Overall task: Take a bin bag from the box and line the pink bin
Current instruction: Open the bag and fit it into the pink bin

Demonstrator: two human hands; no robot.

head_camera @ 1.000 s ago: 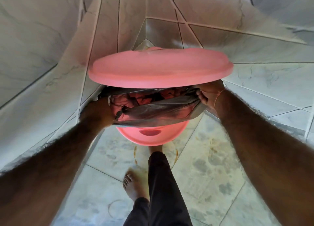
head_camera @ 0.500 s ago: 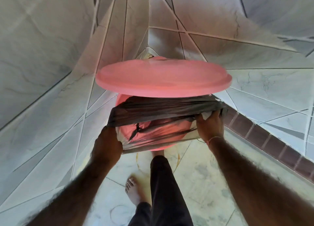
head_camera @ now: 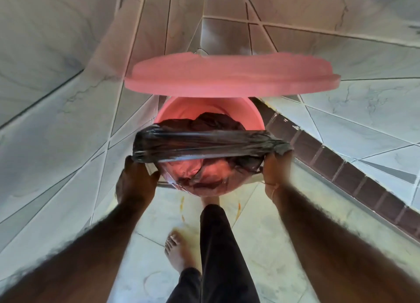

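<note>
Pink plastic fills the middle of the frame: the bin (head_camera: 210, 111) stands in a tiled corner with its lid (head_camera: 231, 75) raised and hanging flat above the mouth. A dark, glossy bag (head_camera: 204, 143) sits in the bin, its bulk crumpled inside the mouth while its near edge is stretched into a tight band across the front rim. The left hand (head_camera: 134, 182), at centre left, grips the left end of that band, fingers curled over the plastic. The right hand (head_camera: 276, 168), at centre right, pinches the right end, thumb side pressed to the bunched film; a thin thread circles that wrist. Both hands lie against the outer sides of the bin, well apart from each other. Below the band, pink shows through the thin film. Lower centre, a leg (head_camera: 218, 252) in dark trousers reaches toward the foot of the bin, and a bare foot (head_camera: 176, 250) rests on the pale floor (head_camera: 284, 246) just left of it. Marbled wall tiles (head_camera: 56, 98) rise on both sides, with a dark tile strip (head_camera: 354, 173) running down the right.
</note>
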